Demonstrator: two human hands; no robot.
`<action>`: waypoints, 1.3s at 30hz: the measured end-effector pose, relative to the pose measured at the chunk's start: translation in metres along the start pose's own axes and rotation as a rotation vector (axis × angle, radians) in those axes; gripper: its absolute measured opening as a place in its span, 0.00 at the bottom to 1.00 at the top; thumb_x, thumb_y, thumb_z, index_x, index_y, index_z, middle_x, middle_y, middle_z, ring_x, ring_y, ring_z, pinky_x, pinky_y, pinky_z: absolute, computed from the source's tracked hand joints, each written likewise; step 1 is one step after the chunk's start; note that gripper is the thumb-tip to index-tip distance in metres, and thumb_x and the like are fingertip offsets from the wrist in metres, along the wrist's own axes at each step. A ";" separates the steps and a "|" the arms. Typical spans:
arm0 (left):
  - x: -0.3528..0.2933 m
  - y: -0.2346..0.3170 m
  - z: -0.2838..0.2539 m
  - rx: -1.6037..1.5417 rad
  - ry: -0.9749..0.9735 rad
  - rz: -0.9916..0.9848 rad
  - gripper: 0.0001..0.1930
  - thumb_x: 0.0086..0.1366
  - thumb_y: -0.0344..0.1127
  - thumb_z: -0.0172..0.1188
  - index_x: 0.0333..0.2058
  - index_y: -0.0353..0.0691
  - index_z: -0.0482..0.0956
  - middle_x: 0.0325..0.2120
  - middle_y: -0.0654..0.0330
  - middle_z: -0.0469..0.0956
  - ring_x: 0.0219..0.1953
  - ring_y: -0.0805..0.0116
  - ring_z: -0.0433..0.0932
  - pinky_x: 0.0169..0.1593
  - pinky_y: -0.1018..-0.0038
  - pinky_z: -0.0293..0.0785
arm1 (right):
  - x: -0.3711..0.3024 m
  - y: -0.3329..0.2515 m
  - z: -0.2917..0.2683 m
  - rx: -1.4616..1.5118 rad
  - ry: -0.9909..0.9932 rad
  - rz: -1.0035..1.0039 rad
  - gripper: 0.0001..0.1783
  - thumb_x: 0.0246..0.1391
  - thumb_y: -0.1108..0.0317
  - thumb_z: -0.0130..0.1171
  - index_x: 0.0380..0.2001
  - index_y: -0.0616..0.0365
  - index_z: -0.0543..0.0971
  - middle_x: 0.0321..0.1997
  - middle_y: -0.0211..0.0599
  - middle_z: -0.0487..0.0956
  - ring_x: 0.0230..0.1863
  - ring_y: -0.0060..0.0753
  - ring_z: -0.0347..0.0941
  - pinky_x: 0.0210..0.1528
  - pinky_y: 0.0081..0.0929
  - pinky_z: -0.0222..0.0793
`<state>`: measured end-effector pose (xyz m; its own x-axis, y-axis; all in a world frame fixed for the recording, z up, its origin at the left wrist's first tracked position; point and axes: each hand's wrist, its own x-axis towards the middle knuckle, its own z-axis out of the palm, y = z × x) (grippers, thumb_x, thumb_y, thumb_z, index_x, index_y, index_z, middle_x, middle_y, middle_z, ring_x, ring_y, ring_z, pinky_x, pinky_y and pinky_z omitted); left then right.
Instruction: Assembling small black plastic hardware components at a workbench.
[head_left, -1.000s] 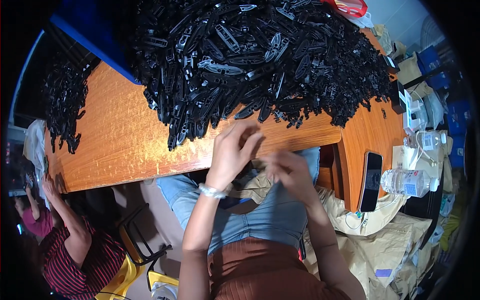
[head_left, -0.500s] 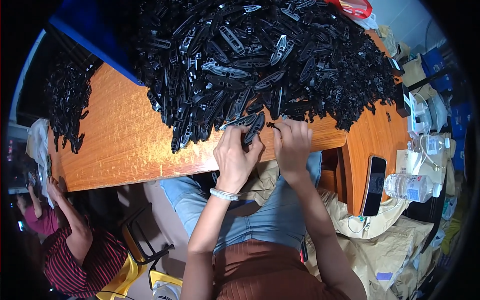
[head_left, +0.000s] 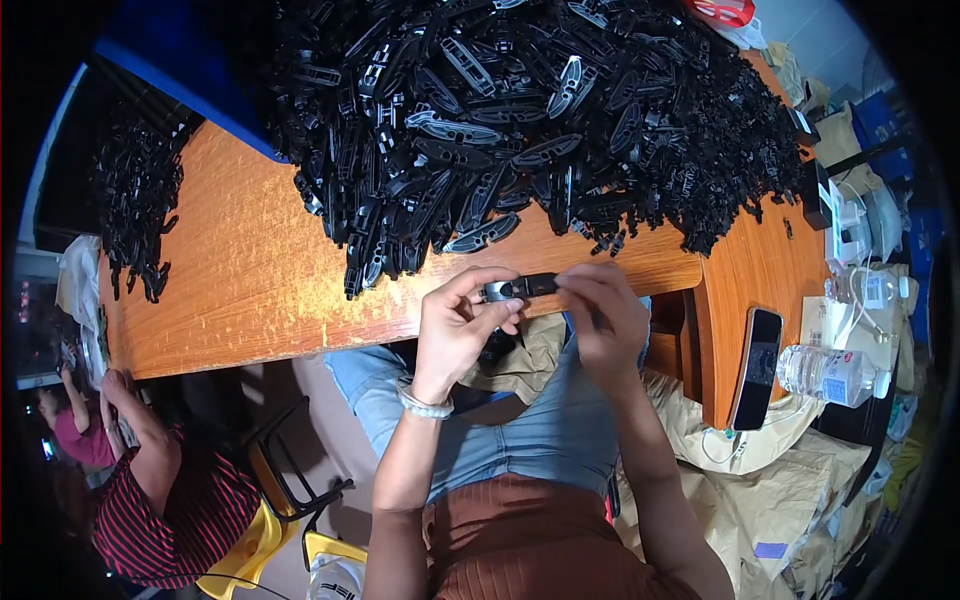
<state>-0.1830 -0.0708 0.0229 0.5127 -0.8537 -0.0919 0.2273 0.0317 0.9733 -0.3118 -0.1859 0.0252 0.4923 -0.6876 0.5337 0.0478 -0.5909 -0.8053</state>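
My left hand (head_left: pixel 450 325) is closed around a long black plastic part (head_left: pixel 508 290), held nearly level just off the table's front edge, with a shiny side showing. At the part's right end, the fingertips of my right hand (head_left: pixel 606 312) are pinched together. Whether a small black piece is still between them is hidden. Beyond my hands lies a big heap of similar long black plastic parts (head_left: pixel 450 150), with one loose part (head_left: pixel 481 234) at its near edge. Smaller black plastic pieces (head_left: pixel 700 150) are heaped on the right.
The wooden table (head_left: pixel 240 270) has a worn front edge. A blue bin (head_left: pixel 185 75) stands at the back left. Right of me are a phone (head_left: pixel 757 368), plastic bottles (head_left: pixel 830 374) and brown paper bags (head_left: pixel 760 500). Another person in a striped top (head_left: pixel 175 510) sits at the left.
Both hands have drawn nearer to me. The long part has turned from upright to nearly level, and my right fingers, earlier apart from it with a small black piece, have come to its end.
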 end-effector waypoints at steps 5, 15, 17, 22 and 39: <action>-0.005 0.006 0.007 0.023 -0.017 -0.031 0.13 0.58 0.20 0.57 0.43 0.28 0.73 0.29 0.56 0.80 0.30 0.75 0.80 0.35 0.83 0.77 | 0.006 -0.002 -0.003 -0.063 -0.212 -0.174 0.12 0.39 0.85 0.60 0.30 0.63 0.78 0.31 0.36 0.75 0.32 0.33 0.70 0.30 0.25 0.65; -0.007 0.004 0.015 -0.064 0.023 0.050 0.08 0.55 0.18 0.58 0.35 0.30 0.73 0.28 0.62 0.76 0.28 0.77 0.78 0.32 0.85 0.76 | 0.001 -0.006 -0.018 0.183 -0.433 0.406 0.14 0.45 0.77 0.61 0.39 0.62 0.78 0.32 0.30 0.76 0.31 0.21 0.69 0.31 0.23 0.65; -0.011 0.005 0.015 -0.003 -0.021 0.025 0.07 0.55 0.17 0.58 0.33 0.30 0.74 0.28 0.62 0.76 0.28 0.77 0.78 0.32 0.85 0.75 | -0.005 0.002 -0.021 0.366 -0.551 0.549 0.16 0.49 0.75 0.58 0.43 0.64 0.77 0.32 0.30 0.78 0.30 0.17 0.70 0.32 0.19 0.65; -0.006 0.006 0.006 0.127 -0.053 -0.044 0.08 0.62 0.27 0.55 0.39 0.32 0.78 0.28 0.58 0.80 0.32 0.77 0.77 0.35 0.79 0.74 | -0.012 -0.006 -0.028 0.456 -0.564 0.636 0.18 0.49 0.75 0.58 0.46 0.64 0.76 0.29 0.33 0.79 0.28 0.18 0.73 0.33 0.15 0.67; 0.020 0.004 0.003 1.005 0.253 0.620 0.12 0.49 0.24 0.60 0.34 0.31 0.72 0.29 0.52 0.71 0.33 0.56 0.73 0.33 0.68 0.71 | 0.015 0.041 -0.045 -0.535 -0.248 -0.195 0.07 0.48 0.78 0.56 0.34 0.62 0.76 0.34 0.37 0.73 0.33 0.35 0.69 0.36 0.29 0.66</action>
<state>-0.1743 -0.0896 0.0260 0.4796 -0.7072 0.5194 -0.8027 -0.1144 0.5853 -0.3416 -0.2395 0.0122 0.7086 -0.4649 0.5308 -0.2535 -0.8697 -0.4234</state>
